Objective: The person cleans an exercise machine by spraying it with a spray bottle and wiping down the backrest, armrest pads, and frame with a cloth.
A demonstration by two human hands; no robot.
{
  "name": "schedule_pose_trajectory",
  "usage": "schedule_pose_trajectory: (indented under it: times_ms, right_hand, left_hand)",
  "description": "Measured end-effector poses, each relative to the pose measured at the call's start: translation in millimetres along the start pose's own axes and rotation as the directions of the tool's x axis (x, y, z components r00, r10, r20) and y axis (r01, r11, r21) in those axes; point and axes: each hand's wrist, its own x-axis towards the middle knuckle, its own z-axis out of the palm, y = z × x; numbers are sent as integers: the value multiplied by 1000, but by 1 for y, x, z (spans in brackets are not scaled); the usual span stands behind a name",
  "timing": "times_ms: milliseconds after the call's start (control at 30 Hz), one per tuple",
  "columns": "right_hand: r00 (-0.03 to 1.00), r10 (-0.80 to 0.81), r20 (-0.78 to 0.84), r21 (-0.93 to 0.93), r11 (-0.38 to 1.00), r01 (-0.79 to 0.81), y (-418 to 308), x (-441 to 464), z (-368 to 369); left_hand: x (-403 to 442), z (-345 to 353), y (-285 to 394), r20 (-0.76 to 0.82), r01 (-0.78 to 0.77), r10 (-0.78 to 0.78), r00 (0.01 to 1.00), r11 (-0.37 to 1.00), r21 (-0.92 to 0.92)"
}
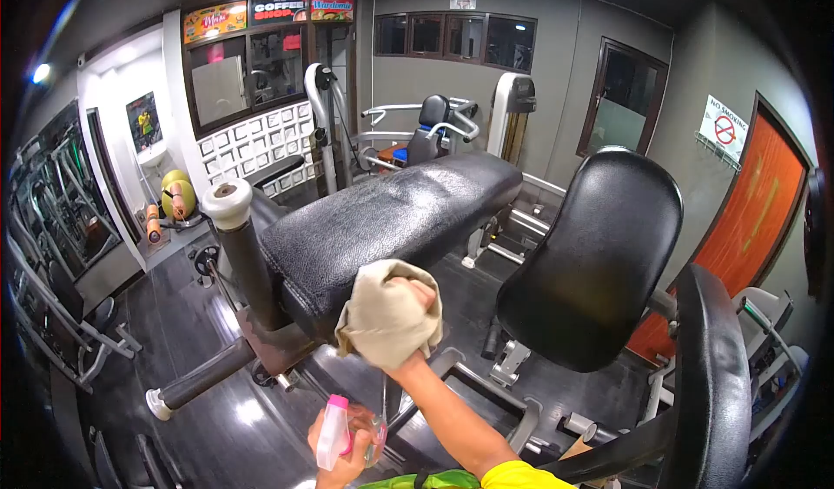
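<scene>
A beige cloth (378,324) is bunched in my right hand (415,294), whose fingers are wrapped into it. The cloth is at the near edge of a long black padded bench (373,215) and covers part of its side; whether it presses on the padding I cannot tell. Low in front of me, my left hand (347,467) is closed around a spray bottle (334,437) with a white head and a pink tip. The bottle's lower part is mostly hidden by the fingers.
A black padded backrest (599,246) rises at the right, with another upright pad (712,376) nearer me. A roller post (243,254) with a white cap stands left of the bench. Metal frame bars (452,367) run below. Weight machines (426,133) stand behind.
</scene>
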Motion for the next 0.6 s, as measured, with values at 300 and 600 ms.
schedule_pose_trajectory:
  times_ms: [300,600]
  right_hand:
    - [878,281,-389,-49,945,-324,171,19,4]
    - [994,59,-87,71,996,-53,87,-10,9]
  left_hand:
    - [2,1,-4,44,53,-46,998,982,-180]
    - [0,25,-10,300,162,-96,949,966,-203]
